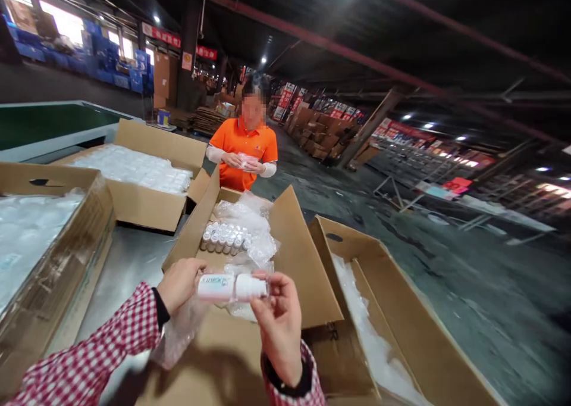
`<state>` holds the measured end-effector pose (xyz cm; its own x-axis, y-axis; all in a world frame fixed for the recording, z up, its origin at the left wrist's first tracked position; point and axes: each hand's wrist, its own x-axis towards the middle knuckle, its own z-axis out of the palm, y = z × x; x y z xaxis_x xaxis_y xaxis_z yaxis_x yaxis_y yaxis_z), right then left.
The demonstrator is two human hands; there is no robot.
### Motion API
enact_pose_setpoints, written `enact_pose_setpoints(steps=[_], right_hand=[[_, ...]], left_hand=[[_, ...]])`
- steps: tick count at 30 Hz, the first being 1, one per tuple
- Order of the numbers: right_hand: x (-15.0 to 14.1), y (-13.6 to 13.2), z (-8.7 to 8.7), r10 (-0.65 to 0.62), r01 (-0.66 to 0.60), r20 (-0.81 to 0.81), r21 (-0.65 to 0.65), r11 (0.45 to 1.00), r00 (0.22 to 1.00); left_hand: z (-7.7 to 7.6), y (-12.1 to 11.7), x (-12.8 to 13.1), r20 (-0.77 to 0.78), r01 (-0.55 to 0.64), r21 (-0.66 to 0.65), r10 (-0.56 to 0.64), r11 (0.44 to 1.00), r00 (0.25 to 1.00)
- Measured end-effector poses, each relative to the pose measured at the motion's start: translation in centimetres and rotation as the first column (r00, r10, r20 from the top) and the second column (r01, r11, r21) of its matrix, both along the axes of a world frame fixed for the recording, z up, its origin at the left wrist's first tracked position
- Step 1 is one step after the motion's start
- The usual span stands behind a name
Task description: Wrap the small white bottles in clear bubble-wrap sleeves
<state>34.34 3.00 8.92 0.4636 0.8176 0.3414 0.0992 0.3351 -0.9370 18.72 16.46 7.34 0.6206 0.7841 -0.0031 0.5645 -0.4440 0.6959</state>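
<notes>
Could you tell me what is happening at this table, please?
A person in red checked sleeves holds a small white plastic bottle sideways between left hand and right hand, above an open brown cardboard box of similar bottles in clear plastic. Across the table, a co-worker in an orange shirt handles another small item.

A small white bottle [232,287] lies on its side, level, held up in the air between the two hands: the left hand [179,284] grips its labelled end, where blue lettering runs along the body, and the right hand [279,322] pinches the plain white cap end between thumb and fingertips. A thin clear plastic bag [178,330] hangs crumpled from under the left hand, just below the bottle.
</notes>
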Motion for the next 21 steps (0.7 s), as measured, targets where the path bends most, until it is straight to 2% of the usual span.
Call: enact_pose_setpoints(steps=[2, 4, 6, 8, 11, 14, 16, 18, 20, 21], right_hand=[[-0.9, -1.9, -0.4, 0.023, -0.018, 0.117, -0.037, 0.999, 0.993], [-1.0, -2.7, -1.3, 0.021, 0.005, 0.280, -0.091, 0.996, 0.960], [-0.8, -3.0, -2.0, 0.011, 0.041, 0.413, -0.116, 0.992, 0.911], [-0.8, -3.3, -2.0, 0.003, 0.049, 0.481, -0.096, 0.994, 0.877], [-1.2, -3.9, -1.6, 0.076, -0.060, 0.551, -0.047, 0.997, 0.831], [-1.7, -3.9, -2.1, 0.129, -0.134, 0.638, -0.042, 0.990, 0.759], [-1.9, -3.3, -3.0, 0.133, -0.112, 0.724, -0.077, 0.991, 0.677], [-2.3, -2.6, -3.5, 0.173, -0.040, 0.831, -0.179, 0.983, 0.529], [-2.7, -1.9, -3.4, 0.254, 0.071, 0.883, -0.305, 0.950, 0.394], [-2.8, -1.8, -3.1, 0.302, 0.097, 0.878, -0.360, 0.928, 0.373]], left_hand=[[0.3, -0.3, 0.6, 0.033, -0.023, -0.017, 0.023, 1.000, 0.999], [0.5, -1.0, 0.8, 0.075, -0.023, -0.067, 0.028, 0.997, 0.997], [0.9, -2.1, 0.9, 0.120, 0.021, -0.138, -0.004, 0.990, 0.993], [1.4, -3.3, 0.9, 0.160, 0.081, -0.187, -0.051, 0.979, 0.986], [2.4, -4.7, 1.0, 0.216, 0.114, -0.178, -0.074, 0.977, 0.974], [3.2, -5.6, 0.8, 0.270, 0.092, -0.132, -0.053, 0.987, 0.961], [3.5, -6.1, 0.7, 0.293, 0.088, -0.112, -0.052, 0.990, 0.955], [3.5, -6.6, 0.6, 0.308, 0.088, -0.100, -0.054, 0.991, 0.950], [3.4, -7.2, 0.5, 0.322, 0.095, -0.109, -0.055, 0.990, 0.945], [3.3, -7.4, 0.5, 0.332, 0.101, -0.120, -0.055, 0.988, 0.942]])
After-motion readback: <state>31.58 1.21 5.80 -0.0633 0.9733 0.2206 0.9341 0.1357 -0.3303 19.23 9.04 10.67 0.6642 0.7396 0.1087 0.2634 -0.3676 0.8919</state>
